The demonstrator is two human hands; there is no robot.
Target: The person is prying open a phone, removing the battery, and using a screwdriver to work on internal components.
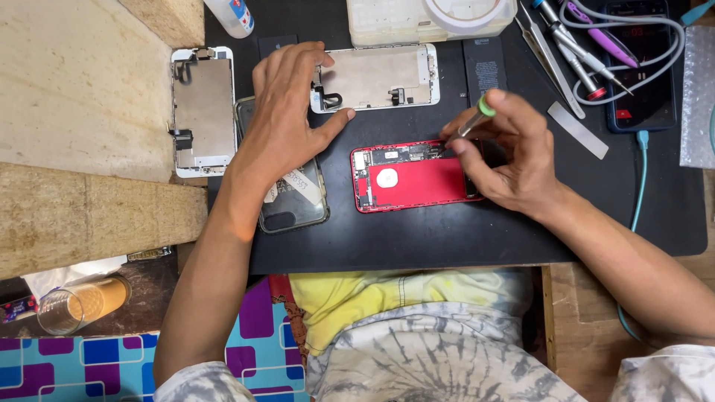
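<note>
A black mat point(447, 238) covers the desk. At its left edge lies a white screen panel point(202, 112), face down. Near the top edge stand a clear plastic box point(387, 26) and a roll of tape point(465, 11). At the right there are tweezers point(547, 56), some screwdrivers point(581, 56) and a dark phone point(644, 67) on a blue cable point(640, 179). A glass point(78, 304) lies lower left.

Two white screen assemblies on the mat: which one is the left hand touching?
The horizontal screen assembly at top centre; the left hand rests its fingers and thumb on that one's left end. The upright screen assembly at the mat's left edge lies untouched.
</note>
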